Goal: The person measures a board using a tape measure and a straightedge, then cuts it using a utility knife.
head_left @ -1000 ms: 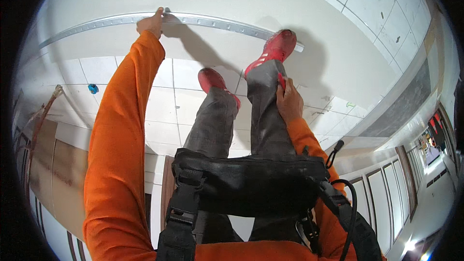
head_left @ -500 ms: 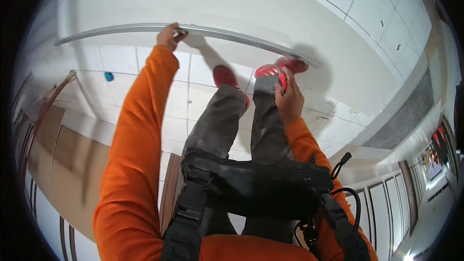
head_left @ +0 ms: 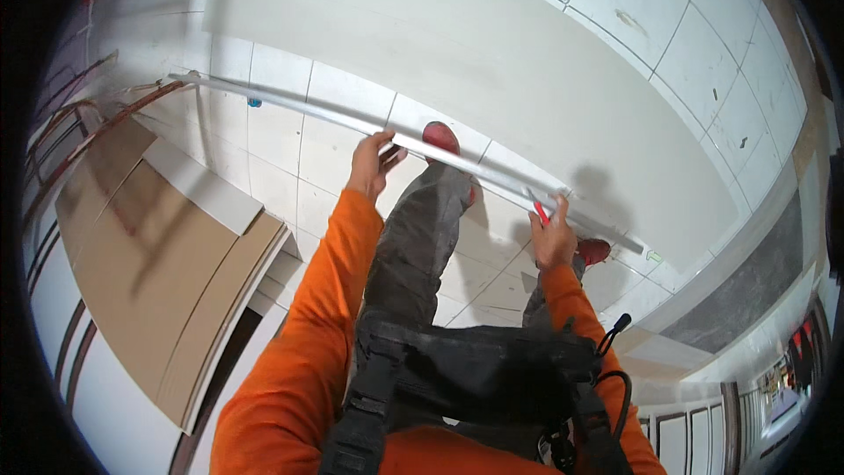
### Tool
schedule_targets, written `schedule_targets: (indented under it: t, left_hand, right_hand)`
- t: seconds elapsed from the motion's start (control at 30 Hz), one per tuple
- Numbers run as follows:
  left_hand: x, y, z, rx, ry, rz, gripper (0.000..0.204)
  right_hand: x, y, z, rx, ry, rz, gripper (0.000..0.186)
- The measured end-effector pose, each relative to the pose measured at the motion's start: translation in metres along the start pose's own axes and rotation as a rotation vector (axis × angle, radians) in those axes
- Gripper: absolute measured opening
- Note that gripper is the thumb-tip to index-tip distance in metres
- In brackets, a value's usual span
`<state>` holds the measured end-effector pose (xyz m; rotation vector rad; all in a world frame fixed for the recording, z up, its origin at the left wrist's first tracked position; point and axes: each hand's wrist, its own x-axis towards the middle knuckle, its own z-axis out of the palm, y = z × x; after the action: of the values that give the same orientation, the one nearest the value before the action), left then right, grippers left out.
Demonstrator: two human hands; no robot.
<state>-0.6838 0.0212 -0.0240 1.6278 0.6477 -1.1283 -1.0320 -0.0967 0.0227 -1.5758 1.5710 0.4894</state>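
Observation:
My left hand [head_left: 374,163] grips a long, thin pale metal rail [head_left: 325,113] at about its middle; a small dark shape among the fingers cannot be made out. The rail lies diagonally across the view, above my legs and red shoes [head_left: 440,135]. My right hand [head_left: 549,224] is closed on a red-handled tool [head_left: 539,209] with a light metal tip, beside the right part of the rail. Whether that hand also touches the rail is unclear. Beyond the rail lies a large pale board [head_left: 492,44] on white floor tiles [head_left: 703,62].
At the left, brown boards [head_left: 167,273] are stacked near brownish curved bars [head_left: 132,108]. A small blue object [head_left: 254,101] sits on the tiles under the rail's left part. A grey strip [head_left: 738,273] runs at the right, with white panelled fronts at the lower right.
The rail has come off the pale board toward me and now slants. My left hand has moved down and right, my right hand slightly down. My view and feet have shifted.

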Motion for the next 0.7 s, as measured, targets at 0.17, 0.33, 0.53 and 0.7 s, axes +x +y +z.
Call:
schedule_targets:
  t: [0.17,0.33,0.53,0.7]
  left_hand:
    - [-0.088,-0.036,-0.015,-0.101,0.064,0.212,0.036]
    - [-0.122,-0.049,-0.019,-0.081,0.14,0.273,0.039]
    - [-0.146,-0.216,0.164,0.132,0.039,-0.028,0.044]
    - [-0.156,-0.303,0.228,0.103,-0.072,-0.081,0.041]
  right_hand:
    - [-0.051,0.118,-0.055,0.045,-0.071,-0.088,0.049]
    - [-0.065,0.261,-0.145,0.19,0.031,-0.268,0.042]
    - [-0.076,0.442,-0.257,0.058,0.265,-0.161,0.058]
    - [-0.039,0.463,-0.278,-0.015,0.218,-0.115,0.083]
